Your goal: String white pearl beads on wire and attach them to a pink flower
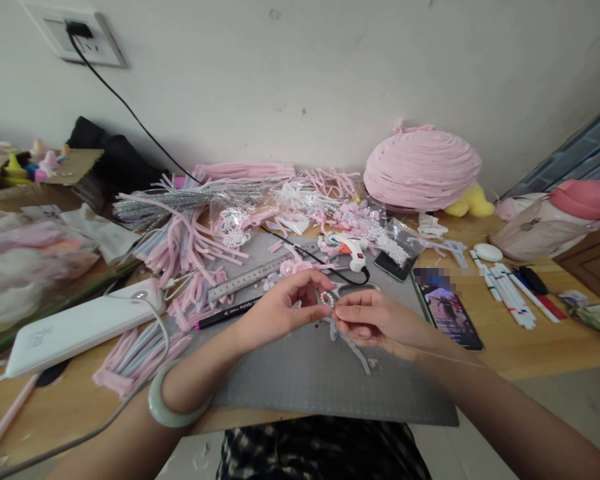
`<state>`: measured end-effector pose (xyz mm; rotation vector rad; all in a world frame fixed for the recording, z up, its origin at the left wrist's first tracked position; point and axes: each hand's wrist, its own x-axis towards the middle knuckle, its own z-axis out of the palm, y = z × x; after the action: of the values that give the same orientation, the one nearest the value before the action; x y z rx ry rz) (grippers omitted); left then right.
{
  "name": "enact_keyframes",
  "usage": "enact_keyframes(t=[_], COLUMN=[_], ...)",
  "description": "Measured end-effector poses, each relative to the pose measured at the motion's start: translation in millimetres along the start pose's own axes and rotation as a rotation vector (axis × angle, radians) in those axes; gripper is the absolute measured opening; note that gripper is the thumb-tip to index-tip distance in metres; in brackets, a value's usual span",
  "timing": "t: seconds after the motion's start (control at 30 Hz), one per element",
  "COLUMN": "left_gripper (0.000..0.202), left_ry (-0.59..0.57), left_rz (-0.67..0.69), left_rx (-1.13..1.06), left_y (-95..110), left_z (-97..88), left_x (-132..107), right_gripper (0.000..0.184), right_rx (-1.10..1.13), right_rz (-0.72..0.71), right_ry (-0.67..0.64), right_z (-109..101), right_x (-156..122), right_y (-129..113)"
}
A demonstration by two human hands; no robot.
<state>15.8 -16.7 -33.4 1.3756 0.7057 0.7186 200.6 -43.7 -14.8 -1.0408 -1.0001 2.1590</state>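
A small loop of white pearl beads (327,298) is between my two hands, above the grey cutting mat (300,380). My left hand (277,310) pinches one side of the loop between thumb and finger. On the other side, my right hand (380,320) is closed with its fingertips on the beads. A thin clear thread trails from the right hand along the forearm. Beneath the hands lies a pale grey fuzzy stem (355,350). Scissors (357,288), partly hidden, and a pink fuzzy piece (300,267) rest just behind them.
A white glue gun (353,253) with a black cord, a steel ruler (263,272) and a black marker (227,313) lie behind the hands. At left are a white power bank (85,327) and fuzzy stems (180,240). A phone (447,310) lies right.
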Motion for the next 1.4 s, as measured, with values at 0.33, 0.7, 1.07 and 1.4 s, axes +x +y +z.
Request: enact_keyframes(t=[0.33, 0.7, 1.07, 1.4], left_gripper=[0.026, 0.017, 0.027, 0.016], left_ry=[-0.09, 0.084, -0.06, -0.246], left_rz=[-0.146, -0.18, 0.005, 0.205], left_rx=[-0.156, -0.205, -0.042, 0.286], left_y=[-5.9, -6.6, -9.1, -3.0], left_z=[20.9, 4.2, -1.6, 0.8], left_x=[-0.2, 4.2, 3.3, -0.6], right_gripper=[0.02, 0.021, 0.016, 0.007], right_rx=[-0.169, 0.015, 0.303, 0.584], right_rz=[-0.333, -0.158, -0.07, 0.38], right_ry=[0.322, 0.21, 0.029, -0.267], right_z=[8.4, 8.7, 3.7, -9.8], right_x=[10.6, 11.8, 3.6, -5.8], right_y=[19.3, 25.3, 26.9, 13.0])
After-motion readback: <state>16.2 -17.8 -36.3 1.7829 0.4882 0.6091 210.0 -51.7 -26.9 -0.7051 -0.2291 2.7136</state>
